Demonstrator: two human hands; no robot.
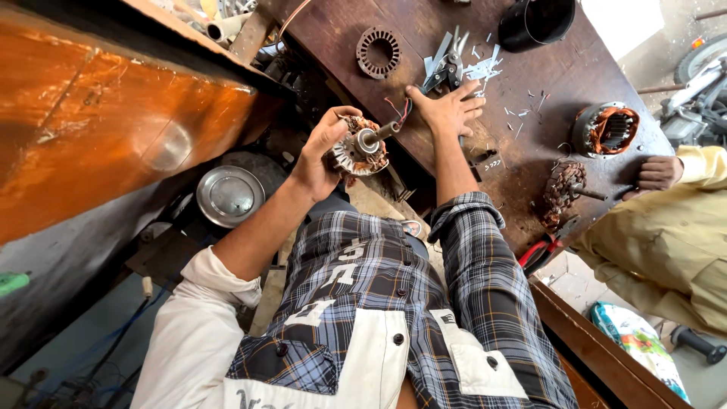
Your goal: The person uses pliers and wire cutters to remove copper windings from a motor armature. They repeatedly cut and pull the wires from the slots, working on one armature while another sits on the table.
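My left hand [322, 151] grips a small motor armature [362, 145] with copper windings and a steel shaft, holding it in the air just off the edge of the dark wooden table [545, 83]. Thin red and black wires [399, 110] trail from the armature toward my right hand [447, 108]. That hand lies flat on the table with its fingers spread and nothing in it. Just beyond its fingertips lie grey metal snips [448, 67] and several pale paper strips [482, 68].
On the table are a laminated ring core [379, 51], a black pot [536, 19], a wound stator [606, 129], a second armature [564, 189] and red-handled pliers [541, 250]. Another person's hand [657, 173] rests at the right edge. An orange panel [98, 129] and a round metal lid [229, 195] stand left.
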